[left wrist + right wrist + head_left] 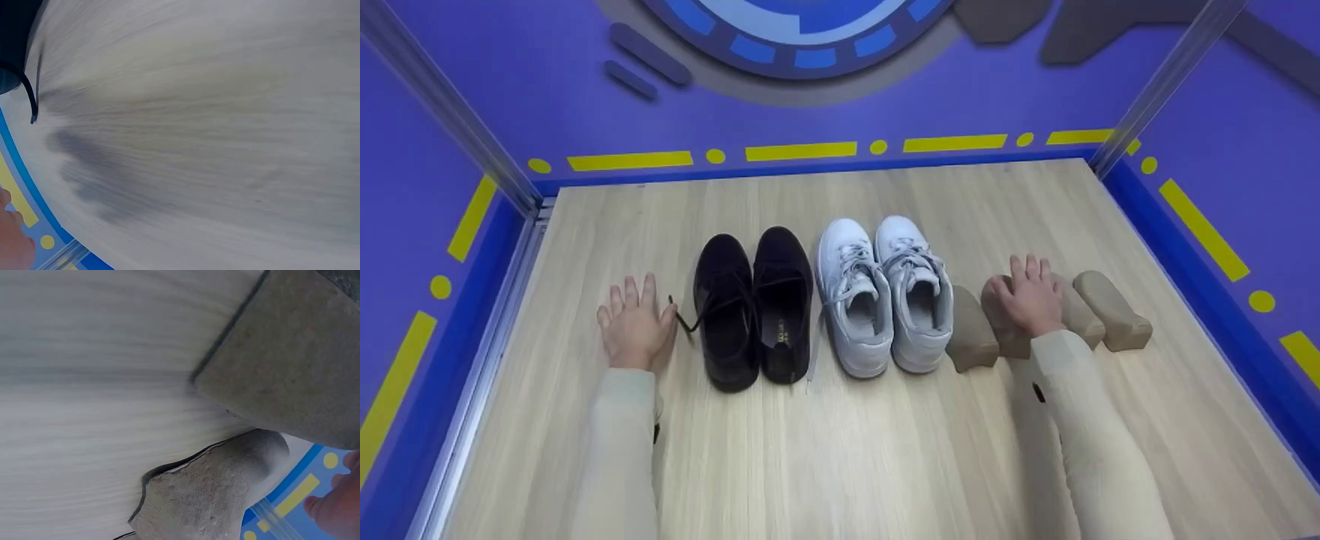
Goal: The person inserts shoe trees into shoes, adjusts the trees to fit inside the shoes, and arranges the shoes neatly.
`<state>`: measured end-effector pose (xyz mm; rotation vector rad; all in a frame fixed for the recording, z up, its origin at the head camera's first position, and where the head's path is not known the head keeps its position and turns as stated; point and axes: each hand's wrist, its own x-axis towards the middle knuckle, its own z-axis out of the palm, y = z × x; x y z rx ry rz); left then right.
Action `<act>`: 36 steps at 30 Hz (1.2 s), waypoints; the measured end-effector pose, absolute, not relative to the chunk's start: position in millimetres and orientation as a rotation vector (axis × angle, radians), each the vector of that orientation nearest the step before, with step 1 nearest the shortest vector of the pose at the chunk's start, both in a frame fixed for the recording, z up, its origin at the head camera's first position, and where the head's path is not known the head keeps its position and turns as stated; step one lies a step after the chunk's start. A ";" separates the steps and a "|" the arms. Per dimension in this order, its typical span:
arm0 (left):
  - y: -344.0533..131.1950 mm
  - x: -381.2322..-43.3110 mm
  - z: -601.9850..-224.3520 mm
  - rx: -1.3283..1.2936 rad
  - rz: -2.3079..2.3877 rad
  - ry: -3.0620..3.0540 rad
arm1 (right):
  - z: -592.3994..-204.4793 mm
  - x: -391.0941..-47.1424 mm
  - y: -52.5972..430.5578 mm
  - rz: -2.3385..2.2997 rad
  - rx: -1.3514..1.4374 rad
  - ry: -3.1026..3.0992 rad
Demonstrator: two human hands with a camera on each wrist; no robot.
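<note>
My left hand (632,326) is spread with straight fingers over the wooden board, left of a pair of black lace-up shoes (726,311). One black lace (684,319) trails out toward its thumb. Beside the black pair stands a pair of white sneakers (855,300), toes pointing away from me. My right hand (1033,296), fingers extended, is over the middle of a row of several tan shoe-shaped inserts (1112,311). Whether it touches them I cannot tell. In the right wrist view two inserts (287,354) appear close up, with the fingers at the lower right edge.
The pale wooden board (840,465) is bounded by a blue back wall (780,124) and side walls with yellow markings. Metal rails (491,360) run along the left edge and up the corners.
</note>
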<state>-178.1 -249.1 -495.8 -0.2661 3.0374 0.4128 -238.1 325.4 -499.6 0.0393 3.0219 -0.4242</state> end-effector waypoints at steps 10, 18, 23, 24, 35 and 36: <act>-248.7 -176.7 -493.5 -0.232 0.414 3.047 | -493.6 -233.6 330.2 -0.404 0.043 3.051; -245.5 -176.7 -488.1 -0.187 0.410 3.066 | -488.0 -230.3 338.4 -0.398 0.057 3.063; -243.5 -176.9 -485.8 -0.157 0.401 3.074 | -485.9 -226.5 342.8 -0.417 0.057 3.084; -243.1 -176.7 -485.3 -0.152 0.404 3.075 | -485.5 -225.8 343.6 -0.422 0.058 3.084; -237.5 -175.9 -481.6 -0.075 0.386 3.127 | -484.6 -222.0 352.4 -0.442 0.084 3.079; -236.9 -176.1 -481.4 -0.072 0.384 3.132 | -484.5 -221.8 353.0 -0.446 0.085 3.079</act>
